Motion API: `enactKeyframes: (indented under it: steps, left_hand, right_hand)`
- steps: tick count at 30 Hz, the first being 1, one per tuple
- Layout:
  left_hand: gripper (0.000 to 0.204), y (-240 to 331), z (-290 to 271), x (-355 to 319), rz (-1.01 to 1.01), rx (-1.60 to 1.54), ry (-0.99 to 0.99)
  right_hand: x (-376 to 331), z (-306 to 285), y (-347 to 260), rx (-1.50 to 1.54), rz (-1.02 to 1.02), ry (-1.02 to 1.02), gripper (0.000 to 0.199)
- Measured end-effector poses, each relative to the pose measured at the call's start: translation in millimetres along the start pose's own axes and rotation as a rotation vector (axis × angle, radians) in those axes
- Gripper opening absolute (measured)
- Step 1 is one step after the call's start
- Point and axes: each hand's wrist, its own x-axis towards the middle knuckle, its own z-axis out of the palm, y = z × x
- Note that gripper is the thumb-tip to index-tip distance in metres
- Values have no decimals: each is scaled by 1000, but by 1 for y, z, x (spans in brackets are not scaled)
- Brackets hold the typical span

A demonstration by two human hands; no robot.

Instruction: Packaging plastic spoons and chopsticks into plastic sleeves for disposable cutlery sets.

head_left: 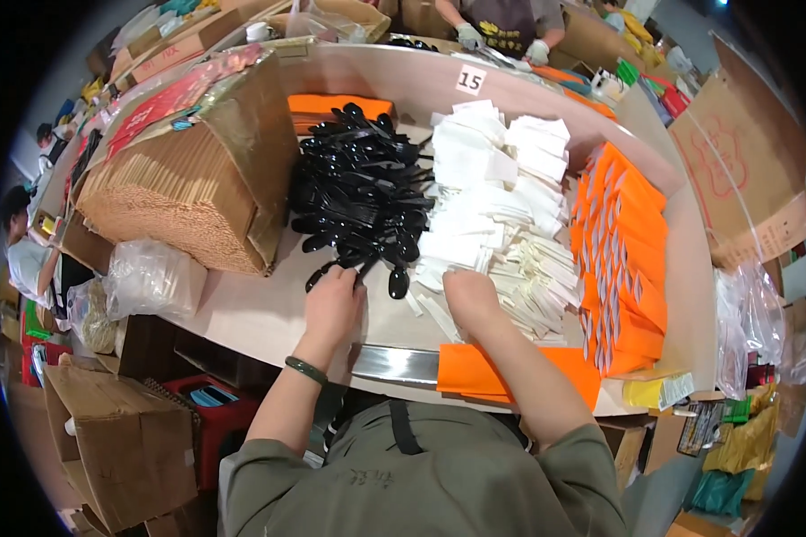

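Note:
My left hand (333,302) rests at the near edge of a heap of black plastic spoons (360,192), its fingers closed around the handle of one spoon. My right hand (471,300) lies on the near side of a pile of white folded napkins and thin white paper-wrapped sticks (501,206), fingers curled on them. Just below my right forearm, a flat orange sleeve (497,369) sits at the table's front edge. A green bangle circles my left wrist.
A big box of wooden sticks (184,192) stands left of the spoons. Orange sleeves stand in a row (622,259) at right. Another person with white gloves (506,36) works across the table. Cardboard boxes (121,438) and plastic bags (152,277) crowd the sides.

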Motion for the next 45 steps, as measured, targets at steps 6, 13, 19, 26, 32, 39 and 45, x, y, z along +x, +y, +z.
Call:
enactKeyframes:
  steps: [6, 13, 19, 26, 32, 39, 45]
  left_hand:
    - [12, -14, -16, -13, -65, -37, -63]
    - [20, -16, -28, -37, -86, -266, 40]
    - [18, -18, -27, -38, 2, -213, 55]
    - [17, -13, -38, -39, 88, -296, 149]
    - [26, 18, -29, -68, 329, -477, -206]
    - [28, 30, -56, -32, 548, -167, -157]
    - [21, -22, -213, 79, 32, 314, 526]
  right_hand:
    - [-18, -38, -24, 209, -20, -13, 14]
    - [-65, -16, -70, 323, -368, -113, 8]
    - [-66, -8, -83, 438, -300, -93, 11]
    - [-88, -15, -52, 356, -339, 208, 23]
    - [-117, -15, -28, 610, -148, 278, 34]
    - [-118, 16, -31, 186, -542, 227, 32]
    - [-126, 1, -39, 202, -565, 297, 32]
